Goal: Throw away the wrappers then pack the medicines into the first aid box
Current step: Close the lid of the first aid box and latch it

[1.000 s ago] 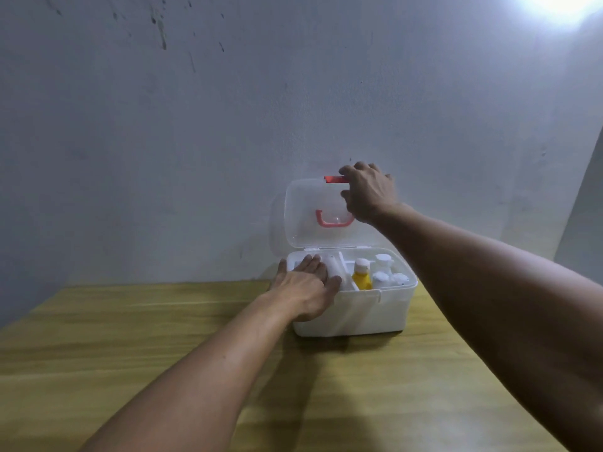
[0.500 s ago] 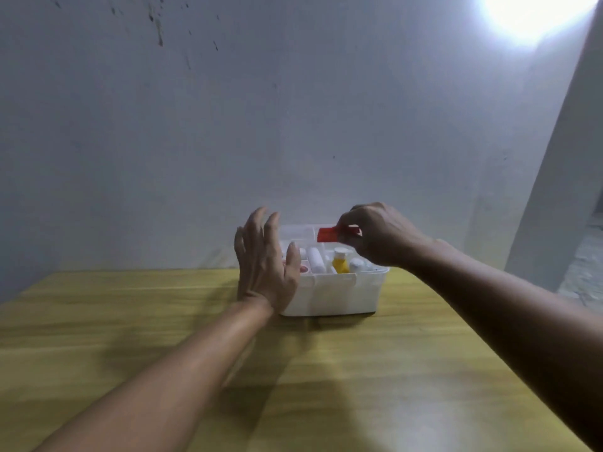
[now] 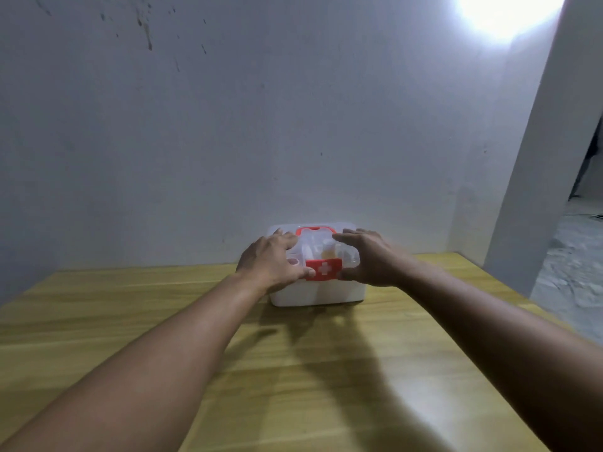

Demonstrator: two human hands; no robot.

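Note:
The white first aid box (image 3: 318, 293) stands at the far middle of the wooden table, against the wall. Its clear lid (image 3: 321, 246) lies down flat on the box, with a red handle (image 3: 315, 229) on top and a red latch with a white cross (image 3: 323, 269) at the front. Bottles and other medicines show dimly through the lid. My left hand (image 3: 269, 261) presses on the lid's left front corner, thumb beside the latch. My right hand (image 3: 365, 259) rests on the right front corner, thumb at the latch's other side.
The wooden table (image 3: 293, 370) stretches toward me, with its right edge near a white pillar (image 3: 541, 164). A grey wall (image 3: 261, 125) rises right behind the box. A bright lamp (image 3: 509, 11) glares at the upper right.
The lid has swung down from upright to flat on the box. My right hand left the lid's top edge, and both hands now sit on the lid's front corners.

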